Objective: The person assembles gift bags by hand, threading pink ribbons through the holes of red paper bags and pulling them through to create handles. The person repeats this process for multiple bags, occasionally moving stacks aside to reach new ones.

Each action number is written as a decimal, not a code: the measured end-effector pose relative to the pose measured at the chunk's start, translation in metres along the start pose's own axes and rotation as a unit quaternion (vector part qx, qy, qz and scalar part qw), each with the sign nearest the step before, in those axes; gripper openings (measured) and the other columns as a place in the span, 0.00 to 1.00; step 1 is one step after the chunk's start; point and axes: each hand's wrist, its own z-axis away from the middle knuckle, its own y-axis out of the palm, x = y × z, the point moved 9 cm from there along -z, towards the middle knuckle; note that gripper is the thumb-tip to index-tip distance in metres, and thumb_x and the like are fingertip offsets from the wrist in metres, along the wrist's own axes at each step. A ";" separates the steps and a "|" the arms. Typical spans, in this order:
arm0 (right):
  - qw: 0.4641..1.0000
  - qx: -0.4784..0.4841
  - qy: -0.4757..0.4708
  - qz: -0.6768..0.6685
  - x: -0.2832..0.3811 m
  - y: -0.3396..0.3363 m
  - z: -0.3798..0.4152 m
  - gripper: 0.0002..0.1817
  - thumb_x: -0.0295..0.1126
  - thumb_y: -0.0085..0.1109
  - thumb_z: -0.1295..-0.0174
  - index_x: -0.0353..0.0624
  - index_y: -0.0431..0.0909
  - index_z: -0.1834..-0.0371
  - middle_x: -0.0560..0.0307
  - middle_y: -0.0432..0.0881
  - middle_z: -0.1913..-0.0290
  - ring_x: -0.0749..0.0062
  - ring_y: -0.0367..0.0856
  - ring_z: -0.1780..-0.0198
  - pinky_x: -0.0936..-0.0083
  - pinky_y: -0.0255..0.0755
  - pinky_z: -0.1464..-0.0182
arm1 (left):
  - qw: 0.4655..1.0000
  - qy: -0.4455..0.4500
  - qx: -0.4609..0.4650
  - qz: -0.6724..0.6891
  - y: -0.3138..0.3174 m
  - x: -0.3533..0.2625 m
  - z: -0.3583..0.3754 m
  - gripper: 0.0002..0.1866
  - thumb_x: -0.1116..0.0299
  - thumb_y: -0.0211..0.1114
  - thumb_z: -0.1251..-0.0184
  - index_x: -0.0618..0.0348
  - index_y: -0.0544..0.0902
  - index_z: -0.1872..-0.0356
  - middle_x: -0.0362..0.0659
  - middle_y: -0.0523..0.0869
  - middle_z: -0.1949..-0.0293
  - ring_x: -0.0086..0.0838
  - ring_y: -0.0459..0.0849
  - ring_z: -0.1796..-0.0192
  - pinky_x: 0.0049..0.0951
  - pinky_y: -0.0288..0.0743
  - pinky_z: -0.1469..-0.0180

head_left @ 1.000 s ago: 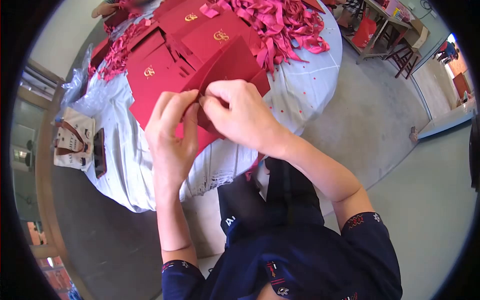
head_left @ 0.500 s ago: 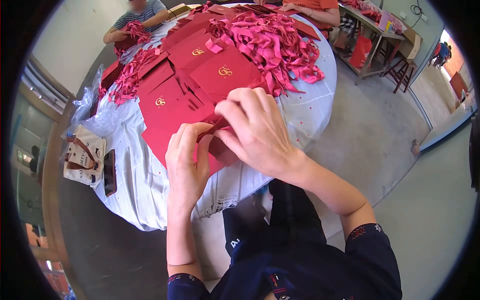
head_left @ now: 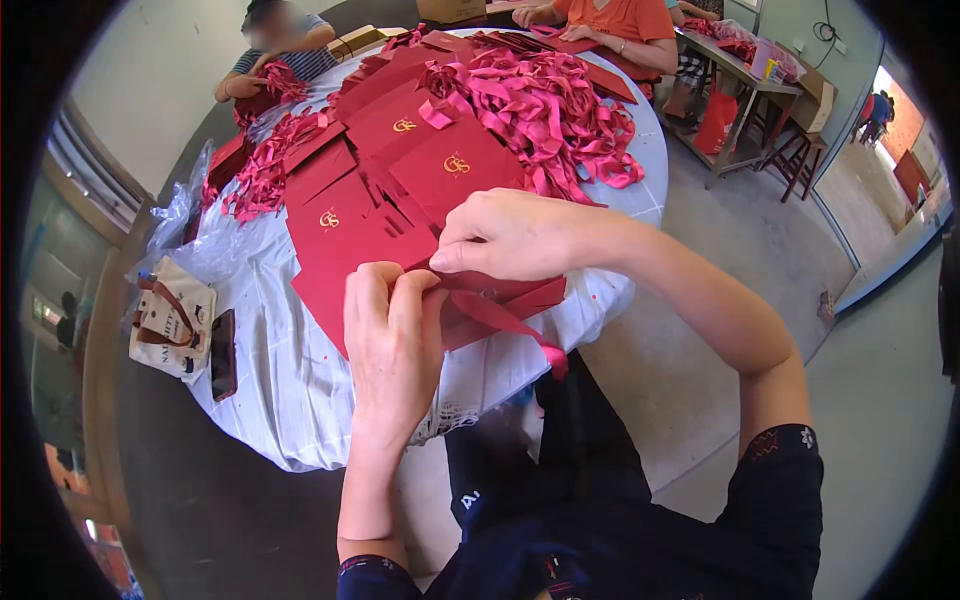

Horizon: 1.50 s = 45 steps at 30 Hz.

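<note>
At the near edge of the table, my left hand (head_left: pixel 395 325) is closed, its fingers bent over the top edge of a dark red paper bag (head_left: pixel 530 298). My right hand (head_left: pixel 510 235) is closed in a pinch just above that edge, thumb close to the left fingertips; what it pinches is hidden. A pinkish-red ribbon (head_left: pixel 505 320) runs across the bag's front and hangs down at the right. Beyond my hands lie flat red paper bags (head_left: pixel 340 255) with gold lettering, overlapping one another. A large heap of loose ribbons (head_left: pixel 545 110) lies behind them.
A white cloth (head_left: pixel 290 400) covers the round table. At its left are a cloth bag (head_left: pixel 170 335), a phone (head_left: pixel 223 355) and clear plastic wrap (head_left: pixel 180 215). Two people sit across the table, one handling ribbons (head_left: pixel 285 82). A side table (head_left: pixel 735 75) and stool (head_left: pixel 795 165) stand right.
My right hand has turned over and its elbow has swung outward and up. The ribbon now hangs loose across the front of the bag, and more of the bag shows at right.
</note>
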 end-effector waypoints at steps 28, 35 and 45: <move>0.969 -0.199 -0.075 -0.129 0.015 -0.054 -0.017 0.09 0.30 0.62 0.45 0.35 0.86 0.69 0.57 0.84 0.75 0.83 0.77 0.74 0.80 0.70 0.70 | 0.988 -0.065 0.008 0.142 0.007 0.006 0.006 0.10 0.76 0.72 0.46 0.64 0.79 0.66 0.47 0.76 0.62 0.35 0.80 0.73 0.32 0.73 0.73; 0.959 -0.228 -0.054 -0.161 0.007 -0.058 -0.041 0.09 0.32 0.64 0.43 0.37 0.87 0.70 0.62 0.83 0.75 0.86 0.76 0.71 0.83 0.69 0.65 | 0.988 -0.067 0.012 0.136 0.009 0.011 0.009 0.10 0.76 0.72 0.46 0.65 0.79 0.67 0.46 0.75 0.62 0.34 0.80 0.72 0.31 0.73 0.72; 0.925 -0.330 -0.137 -0.125 0.006 -0.064 -0.041 0.12 0.35 0.63 0.44 0.35 0.84 0.71 0.47 0.83 0.75 0.63 0.83 0.71 0.70 0.75 0.64 | 0.989 -0.076 0.005 0.124 0.012 0.015 0.008 0.11 0.75 0.73 0.47 0.65 0.79 0.66 0.46 0.76 0.62 0.31 0.78 0.73 0.28 0.72 0.74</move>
